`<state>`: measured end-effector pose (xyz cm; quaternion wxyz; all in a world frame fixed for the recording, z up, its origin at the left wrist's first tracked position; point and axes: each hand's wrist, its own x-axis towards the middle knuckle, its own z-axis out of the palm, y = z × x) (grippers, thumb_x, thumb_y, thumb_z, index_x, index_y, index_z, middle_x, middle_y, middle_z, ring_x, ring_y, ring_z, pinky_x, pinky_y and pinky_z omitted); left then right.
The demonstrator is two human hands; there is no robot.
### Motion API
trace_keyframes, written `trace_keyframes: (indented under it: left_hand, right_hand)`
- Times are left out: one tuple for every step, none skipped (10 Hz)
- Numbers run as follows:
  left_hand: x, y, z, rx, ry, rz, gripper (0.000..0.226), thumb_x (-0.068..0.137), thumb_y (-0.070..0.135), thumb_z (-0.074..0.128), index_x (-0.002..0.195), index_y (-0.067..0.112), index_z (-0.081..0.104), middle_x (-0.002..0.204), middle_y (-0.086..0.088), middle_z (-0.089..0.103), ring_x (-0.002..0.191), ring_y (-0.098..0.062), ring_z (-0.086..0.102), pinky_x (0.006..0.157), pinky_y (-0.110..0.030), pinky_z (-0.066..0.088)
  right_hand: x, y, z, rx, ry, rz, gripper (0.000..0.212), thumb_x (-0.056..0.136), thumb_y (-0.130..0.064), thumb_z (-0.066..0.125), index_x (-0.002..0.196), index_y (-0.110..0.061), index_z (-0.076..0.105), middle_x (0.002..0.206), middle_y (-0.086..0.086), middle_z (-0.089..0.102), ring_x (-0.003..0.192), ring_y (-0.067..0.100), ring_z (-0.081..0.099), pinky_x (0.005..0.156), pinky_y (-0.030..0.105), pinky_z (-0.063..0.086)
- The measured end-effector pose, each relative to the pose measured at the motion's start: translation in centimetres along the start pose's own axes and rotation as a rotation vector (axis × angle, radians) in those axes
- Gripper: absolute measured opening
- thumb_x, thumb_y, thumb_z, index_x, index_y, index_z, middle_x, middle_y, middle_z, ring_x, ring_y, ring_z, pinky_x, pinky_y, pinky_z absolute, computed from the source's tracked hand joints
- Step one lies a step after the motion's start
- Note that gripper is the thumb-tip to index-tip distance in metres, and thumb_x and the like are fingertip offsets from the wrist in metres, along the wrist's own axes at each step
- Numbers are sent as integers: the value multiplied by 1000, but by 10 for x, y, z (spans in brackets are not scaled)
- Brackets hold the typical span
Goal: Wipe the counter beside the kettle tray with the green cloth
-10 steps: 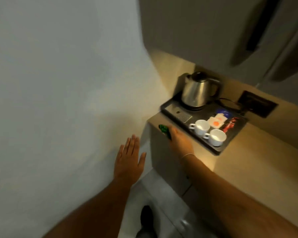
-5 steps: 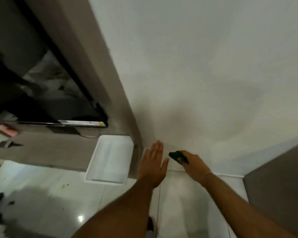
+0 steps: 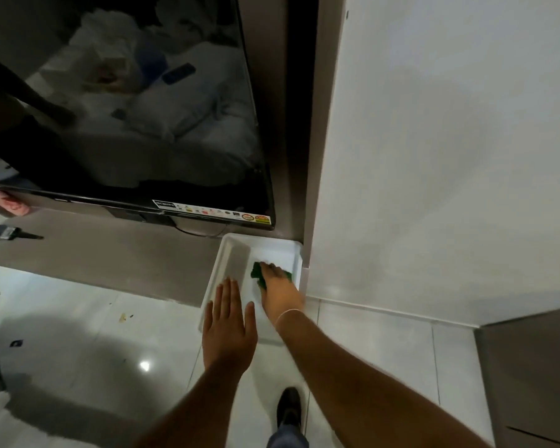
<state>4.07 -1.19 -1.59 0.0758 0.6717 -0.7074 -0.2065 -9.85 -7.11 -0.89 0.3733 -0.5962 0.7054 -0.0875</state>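
Note:
The green cloth [image 3: 258, 272] lies bunched under my right hand [image 3: 278, 291], inside a white rectangular tray [image 3: 232, 258] that rests on the right end of a grey shelf. My right hand's fingers are closed over the cloth and press it down against the tray's floor. To the left, my left hand [image 3: 228, 324] hovers flat with fingers spread, over the tray's near left edge, holding nothing. The kettle, its tray and the counter are out of view.
A black television [image 3: 126, 108] hangs above the grey shelf [image 3: 110, 257]. A white wall [image 3: 434, 156] fills the right side. A grey cabinet [image 3: 530, 367] stands at the lower right. The floor is glossy white tile with my dark shoe [image 3: 288, 407] on it.
The view swung left from the kettle counter to the shelf under the television. My right hand carried the green cloth across and down into the white tray; my left hand followed, staying flat and spread.

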Motion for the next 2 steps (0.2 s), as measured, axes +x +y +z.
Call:
trace_keyframes:
  left_hand:
    - [7, -9, 6, -26, -7, 5, 71, 109, 57, 9, 172, 25, -2, 181, 2, -4, 168, -16, -5, 136, -40, -2]
    - [14, -13, 11, 30, -78, 73, 71, 109, 55, 9, 172, 25, -4, 182, 1, -6, 168, -16, -9, 136, -40, -4]
  right_hand:
    - [14, 1, 25, -36, -147, -21, 67, 107, -27, 55, 166, -27, 23, 174, 6, 23, 155, 35, 35, 127, 53, 32]
    - [9, 8, 31, 54, -169, 14, 62, 107, -29, 54, 164, -24, 29, 172, 7, 29, 154, 31, 39, 126, 49, 35]
